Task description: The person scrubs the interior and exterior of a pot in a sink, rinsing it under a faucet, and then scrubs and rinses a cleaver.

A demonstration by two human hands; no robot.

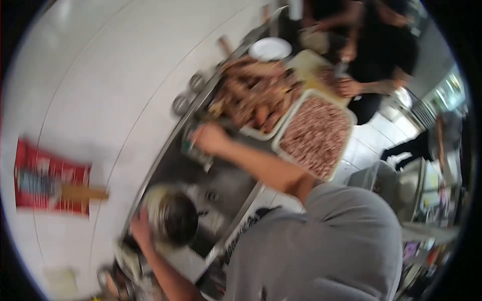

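The whole view is tilted and blurred by motion. My left hand (142, 227) is at the outer edge of a round metal bowl (175, 218) with a dark inside, on the steel counter (221, 183). Its fingers are too smeared to tell whether they grip the rim. My right hand (213, 139) reaches across the counter with its fingers closed over a small green-and-white thing (188, 143) that I cannot make out. Just beyond that hand, a large tray (261, 135) is heaped with browned, bony pieces of meat (256, 93). A white tub (281, 140) of chopped meat (317, 133) stands beside it.
A co-worker's hands (350, 86) work with a knife (342, 67) at a yellowish cutting board (309, 62). A white plate (270, 49) lies behind the meat. Two round metal containers (188, 95) stand by the wall. A red packet (55, 178) hangs on the wall. Another person (442, 135) stands farther right.
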